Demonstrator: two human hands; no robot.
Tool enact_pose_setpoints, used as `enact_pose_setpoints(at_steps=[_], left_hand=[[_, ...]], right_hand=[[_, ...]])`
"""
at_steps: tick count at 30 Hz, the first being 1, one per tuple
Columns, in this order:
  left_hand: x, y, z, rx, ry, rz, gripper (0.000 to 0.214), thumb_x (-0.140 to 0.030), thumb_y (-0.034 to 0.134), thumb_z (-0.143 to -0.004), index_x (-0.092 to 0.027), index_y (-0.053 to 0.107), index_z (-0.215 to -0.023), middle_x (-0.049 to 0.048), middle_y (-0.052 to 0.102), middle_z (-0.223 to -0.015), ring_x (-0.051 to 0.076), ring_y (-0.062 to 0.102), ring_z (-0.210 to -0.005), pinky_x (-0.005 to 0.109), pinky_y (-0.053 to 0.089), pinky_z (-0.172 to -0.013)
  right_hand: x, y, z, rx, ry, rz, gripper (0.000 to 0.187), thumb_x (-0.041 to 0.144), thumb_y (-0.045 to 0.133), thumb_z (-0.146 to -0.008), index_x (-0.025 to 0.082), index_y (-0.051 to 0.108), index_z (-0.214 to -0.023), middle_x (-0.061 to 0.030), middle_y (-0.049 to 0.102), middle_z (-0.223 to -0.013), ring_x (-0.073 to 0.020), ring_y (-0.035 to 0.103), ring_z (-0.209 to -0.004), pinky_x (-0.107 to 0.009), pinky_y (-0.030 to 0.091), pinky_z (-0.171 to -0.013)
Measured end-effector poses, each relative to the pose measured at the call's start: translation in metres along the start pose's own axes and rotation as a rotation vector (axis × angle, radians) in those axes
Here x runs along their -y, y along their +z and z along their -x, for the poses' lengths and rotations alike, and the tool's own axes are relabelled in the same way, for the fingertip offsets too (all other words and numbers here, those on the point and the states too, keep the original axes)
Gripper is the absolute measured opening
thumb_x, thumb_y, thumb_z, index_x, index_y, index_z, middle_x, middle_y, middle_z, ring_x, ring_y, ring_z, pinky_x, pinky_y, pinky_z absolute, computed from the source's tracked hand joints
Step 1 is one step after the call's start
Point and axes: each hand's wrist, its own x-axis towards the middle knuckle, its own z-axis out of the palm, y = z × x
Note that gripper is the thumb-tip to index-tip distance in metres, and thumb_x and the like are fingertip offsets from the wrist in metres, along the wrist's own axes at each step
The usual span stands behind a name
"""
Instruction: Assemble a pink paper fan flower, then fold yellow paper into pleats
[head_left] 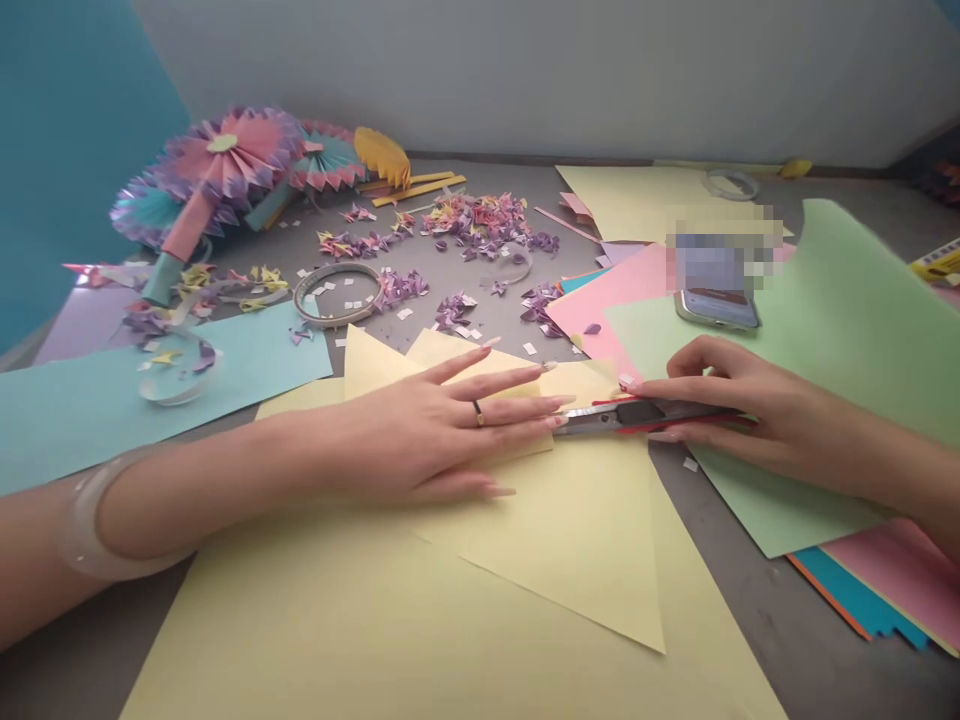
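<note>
My left hand (420, 425) lies flat with its fingers spread on a folded pale yellow sheet (570, 540). Beneath that sheet is a larger yellow sheet (420, 640). A utility knife (630, 413) with red edges is gripped in my right hand (750, 400), its metal blade pointing left. The blade end meets the fingertips of my left hand at the folded paper; whether it lies inside the fold I cannot tell. A green sheet (825, 300) spreads under and behind my right hand.
Several folded paper fans (232, 150) stand at the back left. Small folded paper pieces (480, 215) and a tape roll (337, 295) lie beyond my left hand. A phone (716, 290) rests on paper at right. Blue card (150, 380) lies left, coloured sheets (892, 580) lower right.
</note>
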Motion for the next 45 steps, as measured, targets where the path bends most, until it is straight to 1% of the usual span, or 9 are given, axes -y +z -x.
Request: enact_pose_setpoints(at_steps=[3, 7, 11, 17, 23, 30, 38, 42, 45], left_hand=[[0.0, 0.003, -0.003, 0.065, -0.051, 0.077, 0.056, -0.04, 0.03, -0.103, -0.029, 0.013, -0.156, -0.0054, 0.015, -0.162, 0.017, 0.006, -0.15, 0.039, -0.009, -0.122], [-0.001, 0.002, -0.005, 0.095, -0.07, 0.101, 0.055, -0.039, 0.029, -0.104, -0.024, 0.017, -0.155, -0.0047, 0.013, -0.161, 0.013, 0.006, -0.15, 0.036, -0.011, -0.121], [-0.002, 0.0, -0.004, 0.075, -0.072, 0.136, 0.055, -0.038, 0.032, -0.103, -0.026, 0.017, -0.155, -0.0029, 0.016, -0.16, 0.016, 0.008, -0.15, 0.039, -0.007, -0.122], [-0.001, 0.002, -0.004, 0.094, -0.079, 0.131, 0.056, -0.038, 0.032, -0.103, -0.03, 0.013, -0.155, -0.0048, 0.013, -0.161, 0.015, 0.008, -0.15, 0.039, -0.009, -0.122], [-0.001, 0.002, -0.005, 0.104, -0.074, 0.073, 0.054, -0.039, 0.029, -0.104, -0.023, 0.018, -0.155, -0.0052, 0.01, -0.161, 0.012, 0.005, -0.15, 0.036, -0.013, -0.121], [-0.001, 0.002, -0.005, 0.109, -0.08, 0.066, 0.054, -0.04, 0.029, -0.104, -0.024, 0.018, -0.155, -0.0063, 0.01, -0.16, 0.012, 0.005, -0.15, 0.035, -0.012, -0.121], [0.0, 0.004, -0.005, 0.11, -0.076, 0.06, 0.056, -0.041, 0.027, -0.104, -0.022, 0.016, -0.155, -0.007, 0.007, -0.161, 0.011, 0.002, -0.15, 0.033, -0.018, -0.119], [-0.004, 0.007, -0.01, 0.117, -0.158, 0.084, 0.06, -0.047, 0.022, -0.103, -0.019, 0.011, -0.156, -0.0049, 0.001, -0.162, 0.014, -0.003, -0.15, 0.036, -0.022, -0.117], [-0.008, 0.008, -0.017, 0.099, -0.215, 0.092, 0.062, -0.049, 0.021, -0.103, -0.018, 0.012, -0.156, -0.0021, -0.001, -0.162, 0.02, -0.005, -0.15, 0.043, -0.02, -0.117]], right_hand=[[0.0, 0.002, 0.001, -0.002, -0.04, 0.0, 0.052, 0.032, 0.057, -0.092, 0.048, 0.047, -0.14, -0.0048, 0.051, -0.098, -0.019, 0.054, -0.081, -0.031, 0.049, -0.064], [0.004, 0.003, 0.001, -0.045, -0.085, 0.042, 0.053, 0.028, 0.057, -0.092, 0.047, 0.047, -0.14, -0.0053, 0.048, -0.092, -0.0201, 0.05, -0.083, -0.033, 0.047, -0.066], [0.008, 0.004, 0.002, -0.065, -0.058, 0.064, 0.051, 0.032, 0.057, -0.092, 0.049, 0.048, -0.139, -0.0054, 0.048, -0.091, -0.0223, 0.049, -0.083, -0.036, 0.047, -0.069], [0.006, 0.004, 0.006, -0.046, -0.083, 0.101, 0.055, 0.03, 0.055, -0.093, 0.049, 0.042, -0.142, -0.0052, 0.047, -0.093, -0.0199, 0.049, -0.08, -0.034, 0.047, -0.067], [0.004, 0.003, 0.006, 0.012, -0.103, 0.103, 0.061, 0.027, 0.055, -0.092, 0.046, 0.036, -0.147, -0.0057, 0.047, -0.094, -0.0203, 0.05, -0.081, -0.033, 0.047, -0.066], [0.01, 0.002, 0.007, 0.008, -0.019, 0.055, 0.056, 0.033, 0.051, -0.093, 0.056, 0.037, -0.142, -0.0062, 0.048, -0.091, -0.024, 0.052, -0.076, -0.038, 0.048, -0.064], [0.005, 0.001, 0.012, -0.011, -0.059, 0.07, 0.057, 0.03, 0.054, -0.092, 0.052, 0.04, -0.143, -0.0063, 0.048, -0.093, -0.0231, 0.054, -0.08, -0.035, 0.051, -0.063], [-0.002, 0.0, 0.014, -0.082, -0.097, 0.122, 0.054, 0.029, 0.052, -0.093, 0.049, 0.043, -0.143, -0.0059, 0.043, -0.096, -0.0201, 0.05, -0.079, -0.032, 0.05, -0.06], [-0.007, -0.002, 0.014, -0.086, -0.078, 0.115, 0.054, 0.028, 0.052, -0.094, 0.05, 0.043, -0.142, -0.006, 0.042, -0.099, -0.0194, 0.049, -0.079, -0.031, 0.049, -0.059]])
